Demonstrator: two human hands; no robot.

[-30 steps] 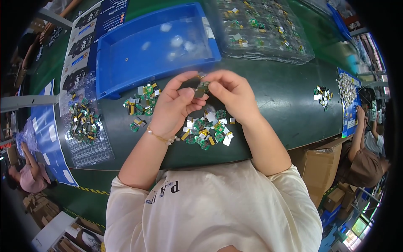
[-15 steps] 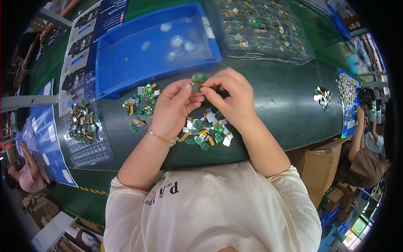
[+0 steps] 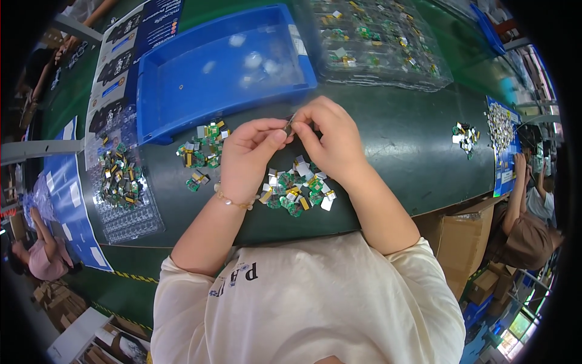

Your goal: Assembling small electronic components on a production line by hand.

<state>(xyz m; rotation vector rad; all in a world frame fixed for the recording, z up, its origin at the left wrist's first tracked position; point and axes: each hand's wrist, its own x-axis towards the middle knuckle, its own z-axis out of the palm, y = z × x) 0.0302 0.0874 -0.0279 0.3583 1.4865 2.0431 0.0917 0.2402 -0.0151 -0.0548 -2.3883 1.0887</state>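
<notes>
Before me, the person's left hand (image 3: pixel 247 150) and right hand (image 3: pixel 330 134) meet over a dark table (image 3: pixel 412 142), wrists apart, fingertips pinching one small part (image 3: pixel 289 125).

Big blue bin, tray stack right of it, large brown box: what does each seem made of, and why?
Big blue bin: probably plastic, smooth, walls evenly coloured. Tray stack: likely thin plastic, glossy, see-through with pale sheen. Large brown box: seemingly cardboard, matt, with flat panels.

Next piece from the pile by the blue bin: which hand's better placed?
Left, probably: the left hand is beside that pile; the right hand is farther off. Both seem to pinch a small part, so left would need freeing first.
</notes>
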